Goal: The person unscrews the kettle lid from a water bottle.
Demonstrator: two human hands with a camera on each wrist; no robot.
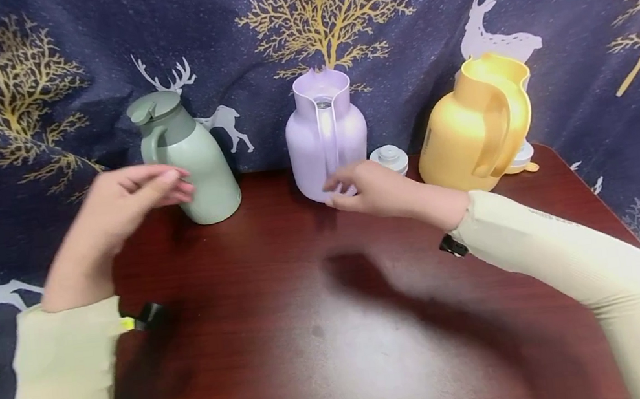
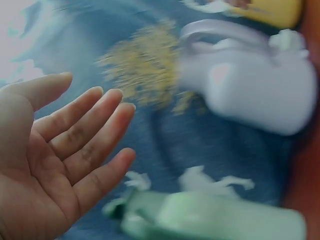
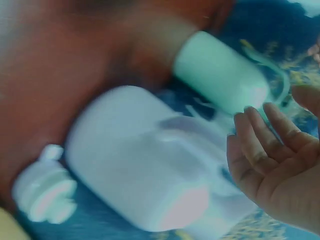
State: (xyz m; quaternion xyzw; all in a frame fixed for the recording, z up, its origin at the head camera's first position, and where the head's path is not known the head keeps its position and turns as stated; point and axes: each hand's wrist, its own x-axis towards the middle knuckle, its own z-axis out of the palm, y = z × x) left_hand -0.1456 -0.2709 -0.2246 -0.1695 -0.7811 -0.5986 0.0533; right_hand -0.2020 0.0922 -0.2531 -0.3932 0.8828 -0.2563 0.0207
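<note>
My left hand (image 1: 121,204) is raised in front of the green thermos jug (image 1: 202,166), its fingers loosely bent with nothing between them. In the left wrist view, the palm of this hand (image 2: 60,160) shows bare. The green jug wears its dark green lid (image 1: 155,106). My right hand (image 1: 377,188) hovers before the lower part of the lilac thermos jug (image 1: 296,143), fingers relaxed and holding nothing. That jug has an uncovered mouth, and its handle (image 1: 328,137) faces me. Seen from the right wrist, the fingers (image 3: 260,145) are spread near the blurred lilac jug.
A yellow thermos jug (image 1: 448,140) with an uncovered mouth stands at the right. Beside the lilac jug lies a white stopper (image 1: 389,158); another white stopper (image 1: 522,158) is partly hidden behind the yellow jug. The dark red table (image 1: 252,336) meets a blue patterned cloth (image 1: 244,38) at the back.
</note>
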